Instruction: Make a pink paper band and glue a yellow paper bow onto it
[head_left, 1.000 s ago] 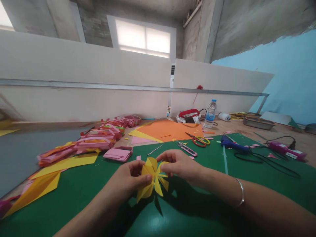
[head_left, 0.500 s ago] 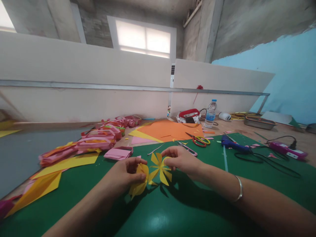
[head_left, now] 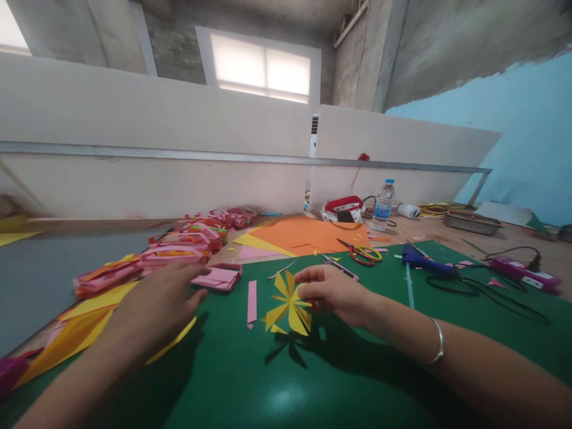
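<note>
My right hand (head_left: 330, 292) pinches a yellow paper flower (head_left: 290, 307) by one petal, holding it over the green cutting mat (head_left: 286, 381). The cut petals fan out, and their shadow falls on the mat. At the left, my left hand (head_left: 165, 301) has its fingers and thumb apart. Its fingertips come close to a small folded pink paper bag (head_left: 218, 277); whether they touch it I cannot tell. Below the palm shows the edge of a yellow paper piece (head_left: 173, 342), mostly hidden by the hand. A pink paper strip (head_left: 252, 301) lies between the hands.
Pink paper bags (head_left: 179, 250) stand in a row at the left, beside yellow sheets (head_left: 58, 351). Behind the mat lie orange paper (head_left: 304, 232), scissors (head_left: 360, 253) and a pink cutter (head_left: 342, 268). A blue glue gun (head_left: 426, 262), its cord and a water bottle (head_left: 383, 205) are at the right.
My left hand has let go of the yellow paper piece and moved left, its fingers now apart. The pink strip has come into view. My right hand still holds the flower in nearly the same place.
</note>
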{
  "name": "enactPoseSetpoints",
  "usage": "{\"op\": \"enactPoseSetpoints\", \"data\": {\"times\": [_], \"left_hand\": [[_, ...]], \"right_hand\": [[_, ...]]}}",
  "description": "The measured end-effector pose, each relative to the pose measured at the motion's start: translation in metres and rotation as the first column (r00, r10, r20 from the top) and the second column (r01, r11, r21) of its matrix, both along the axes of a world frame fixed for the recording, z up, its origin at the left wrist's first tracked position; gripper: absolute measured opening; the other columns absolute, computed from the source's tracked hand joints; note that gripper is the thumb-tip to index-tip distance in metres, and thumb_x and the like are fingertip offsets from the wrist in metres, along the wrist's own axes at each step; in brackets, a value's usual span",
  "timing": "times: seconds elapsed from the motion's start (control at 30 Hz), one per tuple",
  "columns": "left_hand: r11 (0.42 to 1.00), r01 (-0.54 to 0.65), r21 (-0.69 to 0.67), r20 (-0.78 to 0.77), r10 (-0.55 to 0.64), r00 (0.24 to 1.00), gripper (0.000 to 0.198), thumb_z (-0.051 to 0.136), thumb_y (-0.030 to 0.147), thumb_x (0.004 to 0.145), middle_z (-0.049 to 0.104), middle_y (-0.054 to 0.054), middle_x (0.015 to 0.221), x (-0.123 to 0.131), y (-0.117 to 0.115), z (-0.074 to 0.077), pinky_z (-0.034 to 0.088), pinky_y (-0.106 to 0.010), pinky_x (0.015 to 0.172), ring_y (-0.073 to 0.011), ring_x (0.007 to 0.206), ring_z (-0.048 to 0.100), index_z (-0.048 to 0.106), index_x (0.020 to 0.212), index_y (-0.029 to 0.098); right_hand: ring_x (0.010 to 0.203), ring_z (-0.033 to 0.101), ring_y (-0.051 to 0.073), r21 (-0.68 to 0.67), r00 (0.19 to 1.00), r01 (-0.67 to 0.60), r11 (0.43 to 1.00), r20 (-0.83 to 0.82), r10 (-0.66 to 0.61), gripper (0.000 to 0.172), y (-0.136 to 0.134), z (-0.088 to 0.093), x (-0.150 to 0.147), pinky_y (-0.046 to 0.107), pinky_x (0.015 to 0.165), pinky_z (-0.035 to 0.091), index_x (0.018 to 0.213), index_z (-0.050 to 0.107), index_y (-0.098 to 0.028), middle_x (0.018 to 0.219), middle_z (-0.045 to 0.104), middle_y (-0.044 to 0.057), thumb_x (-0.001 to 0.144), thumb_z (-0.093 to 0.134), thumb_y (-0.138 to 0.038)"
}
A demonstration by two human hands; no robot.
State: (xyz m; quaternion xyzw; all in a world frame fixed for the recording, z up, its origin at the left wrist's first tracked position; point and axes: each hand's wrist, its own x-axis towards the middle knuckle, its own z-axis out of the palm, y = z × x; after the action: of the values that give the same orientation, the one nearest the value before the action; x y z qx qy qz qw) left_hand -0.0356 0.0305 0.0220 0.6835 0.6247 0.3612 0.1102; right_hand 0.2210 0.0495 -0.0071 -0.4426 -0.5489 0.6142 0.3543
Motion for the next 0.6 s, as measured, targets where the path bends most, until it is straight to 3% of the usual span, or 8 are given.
{"op": "enactPoseSetpoints", "data": {"times": [0.07,0.13,0.2,0.33,0.47,0.6], "left_hand": [[0.999,-0.047,-0.011,-0.067,0.046,0.997,0.024,0.057,0.038,0.073,0.066,-0.003,0.083,0.021,-0.005,0.003,0.031,-0.029,0.067,-0.0256,0.081,0.054,0.068,0.084,0.02],[0.987,0.092,-0.135,0.083,-0.081,0.993,0.029,0.054,0.045,0.074,0.068,-0.003,0.08,0.043,-0.009,0.002,0.037,-0.029,0.065,-0.0228,0.074,0.058,0.067,0.081,0.02],[0.931,0.279,-0.234,0.276,-0.212,0.938,0.031,0.057,0.045,0.071,0.068,-0.002,0.081,0.06,-0.012,-0.005,0.042,-0.029,0.065,-0.0216,0.074,0.06,0.065,0.086,0.019],[0.818,0.493,-0.295,0.552,-0.276,0.787,0.03,0.068,0.034,0.062,0.068,-0.002,0.079,0.074,-0.012,-0.025,0.046,-0.027,0.068,-0.0198,0.078,0.062,0.063,0.086,0.017],[0.781,0.527,-0.337,0.567,-0.279,0.775,0.024,0.061,0.037,0.068,0.056,0.003,0.054,0.073,-0.007,-0.038,0.035,-0.022,0.05,-0.0098,0.051,0.048,0.063,0.069,0.013],[0.798,0.458,-0.393,0.53,-0.21,0.821,0.034,0.056,0.047,0.071,0.051,0.004,0.049,0.069,-0.005,-0.035,0.028,-0.02,0.045,-0.0084,0.046,0.04,0.058,0.06,0.015]], "right_hand": [[0.048,0.044,0.003,-0.012,1.0,-0.003,1.0,-0.027,0.003,0.024,-0.001,-0.001,-0.001,0.017,0.048,0.038,0.086,0.058,-0.013,0.067,0.054,-0.004,0.063,0.06,-0.01],[0.054,0.05,0.005,-0.02,0.997,0.001,1.0,-0.071,-0.002,0.025,-0.002,-0.001,-0.002,0.019,0.052,0.042,0.088,0.057,-0.014,0.072,0.057,-0.002,0.063,0.063,-0.012],[0.06,0.054,0.007,-0.025,0.992,-0.002,1.0,-0.123,-0.001,0.027,-0.004,-0.001,-0.004,0.02,0.055,0.044,0.088,0.057,-0.014,0.076,0.06,-0.001,0.062,0.065,-0.013],[0.056,0.054,0.006,-0.032,0.986,-0.022,0.999,-0.166,0.017,0.027,-0.007,-0.002,-0.006,0.02,0.054,0.044,0.087,0.057,-0.013,0.073,0.06,-0.002,0.061,0.066,-0.013],[0.049,0.051,0.006,-0.017,0.989,-0.065,0.998,-0.133,0.062,0.026,-0.008,-0.004,-0.008,0.019,0.049,0.041,0.085,0.056,-0.014,0.063,0.057,-0.004,0.061,0.065,-0.012],[0.056,0.055,0.009,0.109,0.997,-0.062,0.992,0.052,0.057,0.016,-0.006,-0.005,-0.008,0.02,0.052,0.042,0.087,0.057,-0.014,0.07,0.06,-0.001,0.071,0.057,-0.017]]}}
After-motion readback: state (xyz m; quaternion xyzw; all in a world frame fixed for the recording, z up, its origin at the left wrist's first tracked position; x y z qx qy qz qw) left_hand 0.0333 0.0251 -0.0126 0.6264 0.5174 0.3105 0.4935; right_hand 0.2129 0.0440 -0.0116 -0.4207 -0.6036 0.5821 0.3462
